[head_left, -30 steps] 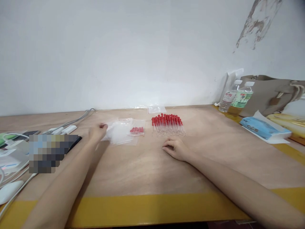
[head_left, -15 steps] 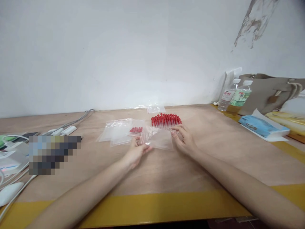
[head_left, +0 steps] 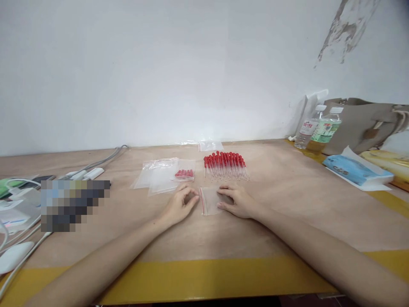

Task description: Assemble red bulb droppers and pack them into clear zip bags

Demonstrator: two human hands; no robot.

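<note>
zip bag [head_left: 211,199], small and clear with a red seal strip along its left edge, lies flat on the wooden table [head_left: 287,213] between the two hands. right hand [head_left: 238,201] rests palm down on the bag's right part, fingers loosely spread and pressing it to the wood, not closed around anything. left hand [head_left: 179,204] sits just beside the bag's red edge, fingers curled and half closed; whether the fingertips touch the strip i cannot tell. just beyond the bag lies a row of red-capped droppers [head_left: 226,166], side by side, caps toward the wall. to their left a pile of clear bags [head_left: 158,179] lies flat, and one filled bag [head_left: 184,172] on it holds a few red caps. two bottles [head_left: 316,128] stand far right by a beige handbag [head_left: 361,123], with a blue tissue pack [head_left: 351,170] nearer. cables [head_left: 96,164] run along the left.
</note>
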